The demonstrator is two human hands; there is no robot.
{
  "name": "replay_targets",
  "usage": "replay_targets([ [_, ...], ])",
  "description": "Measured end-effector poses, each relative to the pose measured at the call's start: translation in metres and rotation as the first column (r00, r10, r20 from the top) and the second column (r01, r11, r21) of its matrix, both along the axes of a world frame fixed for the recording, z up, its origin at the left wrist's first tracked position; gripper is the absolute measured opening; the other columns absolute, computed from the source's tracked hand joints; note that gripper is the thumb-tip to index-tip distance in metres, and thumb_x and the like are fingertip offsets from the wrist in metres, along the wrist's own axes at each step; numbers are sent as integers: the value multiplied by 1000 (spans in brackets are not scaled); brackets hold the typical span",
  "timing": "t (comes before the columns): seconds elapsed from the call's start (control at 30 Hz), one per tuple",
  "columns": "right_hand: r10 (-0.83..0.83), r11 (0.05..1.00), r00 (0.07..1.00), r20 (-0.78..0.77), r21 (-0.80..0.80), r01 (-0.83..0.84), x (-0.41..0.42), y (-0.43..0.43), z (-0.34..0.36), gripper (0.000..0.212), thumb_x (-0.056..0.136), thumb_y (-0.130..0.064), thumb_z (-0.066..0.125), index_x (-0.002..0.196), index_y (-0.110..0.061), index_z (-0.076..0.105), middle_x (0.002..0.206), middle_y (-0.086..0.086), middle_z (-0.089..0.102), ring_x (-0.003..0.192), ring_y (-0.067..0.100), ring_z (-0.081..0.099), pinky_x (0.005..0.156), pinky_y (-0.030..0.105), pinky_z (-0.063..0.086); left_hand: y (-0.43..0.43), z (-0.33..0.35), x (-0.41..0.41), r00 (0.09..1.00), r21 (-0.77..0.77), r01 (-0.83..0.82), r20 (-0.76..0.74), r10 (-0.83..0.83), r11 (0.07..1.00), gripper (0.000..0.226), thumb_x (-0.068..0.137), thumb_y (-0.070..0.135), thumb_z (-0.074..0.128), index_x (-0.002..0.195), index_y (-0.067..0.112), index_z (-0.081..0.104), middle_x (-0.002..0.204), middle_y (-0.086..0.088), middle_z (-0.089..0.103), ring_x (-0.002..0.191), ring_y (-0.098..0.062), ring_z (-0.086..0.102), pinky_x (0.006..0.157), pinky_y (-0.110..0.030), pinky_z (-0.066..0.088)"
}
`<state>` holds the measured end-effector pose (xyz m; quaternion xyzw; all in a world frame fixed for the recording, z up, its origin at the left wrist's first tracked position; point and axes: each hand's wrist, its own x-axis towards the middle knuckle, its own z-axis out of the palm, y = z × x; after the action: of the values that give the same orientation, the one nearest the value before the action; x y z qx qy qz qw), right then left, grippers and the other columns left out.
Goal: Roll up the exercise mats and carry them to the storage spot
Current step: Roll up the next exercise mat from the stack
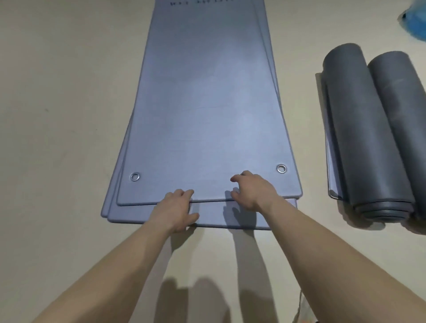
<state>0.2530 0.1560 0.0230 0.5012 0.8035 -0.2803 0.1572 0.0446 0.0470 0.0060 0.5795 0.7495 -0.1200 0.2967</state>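
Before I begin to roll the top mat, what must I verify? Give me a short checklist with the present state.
1. Left hand at the near edge of the top mat: ok.
2. Right hand over that edge: ok.
3. Hands grip only the top mat, not the lower mats: cannot tell.
4. Its visible surface bare: ok.
5. The rolled mats lie apart from it: ok.

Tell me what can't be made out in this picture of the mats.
Print on the top mat: head view, too small, cut by the top edge.
Second rolled mat: cut off by the right edge.
Blue thing: blurred, cut off at the corner.
Left hand: its back hides any grip.
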Motion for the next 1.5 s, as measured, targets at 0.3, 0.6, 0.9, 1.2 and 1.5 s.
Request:
replay_targets([
  [0.3,146,951,966,215,237,-197,-35,-10,-90,61,95,-47,61,146,-29,31,143,6,35,120,33,41,88,41,42,-7,-87,-56,991,209,33,-132,-5,977,78,95,44,64,159,30,22,166,-5,18,151,-36,14,117,-47,28],
  [0.6,218,851,976,27,484,-204,-13,-16,-115,30,94,-43,65,109,-18,62,110,5,63,90,36,58,66,40,46,-6,-99,-78,968,422,211,-214,-129,882,44,88,31,77,126,16,62,126,-5,63,106,-35,61,64,-43,55],
  [0.9,-93,940,992,-88,319,116,-30,-12,-9,35,108,-38,43,100,-13,65,103,12,70,97,38,62,71,37,36,2,12,-58,985,353,18,-167,44,935,27,108,25,41,107,15,66,113,-8,68,103,-33,61,71,-33,31],
  [1.2,-6,962,1000,3,274,5,7,-72,10,41,107,-51,38,87,-24,61,93,5,72,89,33,63,69,37,37,-57,21,-44,993,133,23,-122,-7,991,25,108,27,41,108,24,65,107,-8,67,93,-31,61,74,-35,45],
  [1.5,29,798,1000,-3,603,-22,-4,-36,-32,30,92,-48,69,84,-18,70,84,4,62,78,31,57,75,40,34,-18,-13,-48,957,395,85,-287,35,915,32,109,36,39,111,27,70,101,1,68,92,-24,57,74,-34,30],
])
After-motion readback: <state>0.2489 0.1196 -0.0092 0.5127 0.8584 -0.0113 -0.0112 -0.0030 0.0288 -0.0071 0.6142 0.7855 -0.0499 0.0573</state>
